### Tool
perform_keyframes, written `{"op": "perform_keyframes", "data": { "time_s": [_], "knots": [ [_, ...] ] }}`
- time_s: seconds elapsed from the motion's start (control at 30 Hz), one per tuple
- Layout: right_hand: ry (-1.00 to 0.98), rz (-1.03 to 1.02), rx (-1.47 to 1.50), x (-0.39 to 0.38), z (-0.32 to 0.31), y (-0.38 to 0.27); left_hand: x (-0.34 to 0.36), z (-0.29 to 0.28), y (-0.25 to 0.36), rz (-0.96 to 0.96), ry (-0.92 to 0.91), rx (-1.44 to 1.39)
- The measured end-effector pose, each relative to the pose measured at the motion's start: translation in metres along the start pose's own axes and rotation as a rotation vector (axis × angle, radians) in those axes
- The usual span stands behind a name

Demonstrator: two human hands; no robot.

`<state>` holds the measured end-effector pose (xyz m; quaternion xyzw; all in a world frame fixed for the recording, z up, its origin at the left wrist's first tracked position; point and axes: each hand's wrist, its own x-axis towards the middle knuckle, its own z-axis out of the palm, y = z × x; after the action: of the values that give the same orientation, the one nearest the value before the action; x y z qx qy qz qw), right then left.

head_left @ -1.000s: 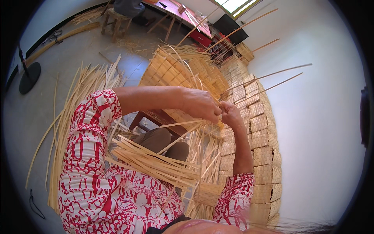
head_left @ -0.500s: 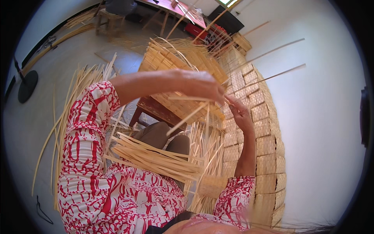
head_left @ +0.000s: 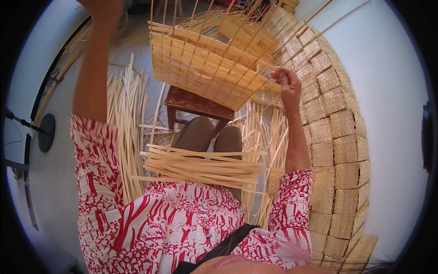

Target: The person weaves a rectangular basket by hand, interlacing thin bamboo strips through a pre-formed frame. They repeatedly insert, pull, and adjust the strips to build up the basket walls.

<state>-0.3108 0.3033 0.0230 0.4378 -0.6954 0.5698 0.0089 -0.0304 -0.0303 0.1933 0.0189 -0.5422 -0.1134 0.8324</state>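
Head view, read left to right. At the far left I see a dark round stand base (head_left: 46, 132) on the pale floor (head_left: 59, 182), with a thin dark rod running off toward the picture's edge. My left hand (head_left: 101, 8) is raised high at the top edge, the forearm running straight up from the red-and-white patterned sleeve (head_left: 98, 164); the hand is cut off by the frame, so I cannot tell whether its fingers are curled or spread, nor what they hold. Just right of that arm a loose heap of pale bamboo strips (head_left: 127, 118) lies on the floor. A bundle of cut strips (head_left: 200, 165) rests crosswise over my lap, touching both brown-trousered knees (head_left: 212, 137). Beyond the knees stands a dark wooden stool (head_left: 196, 102), and above it, in the upper middle, is the half-woven bamboo mat (head_left: 210, 68), a checkered panel with unwoven strip ends fanning upward and to the right. My right hand (head_left: 288, 82) meets the mat at its right-hand edge; thumb and fingers are pinched closed on the strips there, the wrist bent, the forearm rising from the right sleeve below. Further right, a tall stack of finished woven squares (head_left: 340, 150) curves down along the white wall (head_left: 392, 114), near but apart from my right arm
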Motion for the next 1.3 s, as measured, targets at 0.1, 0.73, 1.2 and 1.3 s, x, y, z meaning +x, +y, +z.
{"op": "perform_keyframes", "data": {
  "time_s": [0.1,0.73,1.2,1.3],
  "knots": [
    [0.033,-0.004,-0.033,-0.008,-0.010,-0.006,-0.120,-0.005,-0.018,0.026,-0.565,0.025],
    [0.005,-0.010,0.140,-0.019,0.001,-0.009,-0.161,0.043,0.026,-0.173,-1.266,0.138],
    [0.115,0.013,0.126,-0.021,0.004,0.011,-0.168,0.049,0.029,-0.058,-1.314,0.255],
    [0.157,0.030,0.083,-0.021,0.010,0.013,-0.174,0.044,0.021,-0.029,-1.302,0.243]
  ]
}}
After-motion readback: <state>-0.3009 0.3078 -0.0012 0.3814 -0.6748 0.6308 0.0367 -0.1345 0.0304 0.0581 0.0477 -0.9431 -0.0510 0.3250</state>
